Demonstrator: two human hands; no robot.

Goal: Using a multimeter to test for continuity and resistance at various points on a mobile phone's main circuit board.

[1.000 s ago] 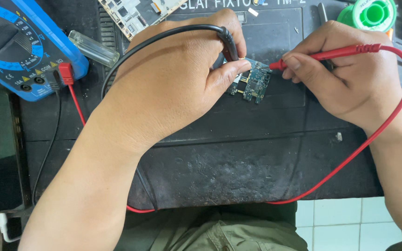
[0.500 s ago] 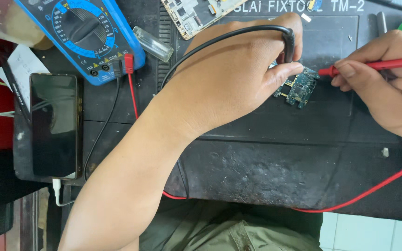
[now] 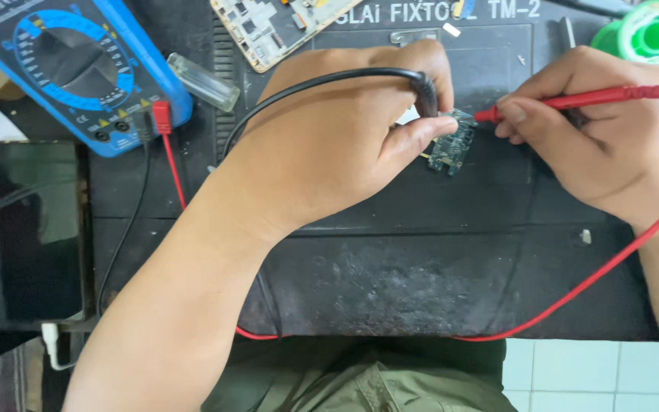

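On circuit board (image 3: 451,145), right hand (image 3: 604,145) pinching red probe (image 3: 566,99)

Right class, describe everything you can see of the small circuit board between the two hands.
The small circuit board is dark blue-green, dotted with tiny parts, and looks like rigid board. It lies on the black work mat, tilted in the picture. The left hand steadies its left edge with a fingertip and partly hides it. The red probe, held by the right hand, points at its top right corner.

black mat (image 3: 421,282) with circuit board (image 3: 451,145), multimeter (image 3: 78,69)
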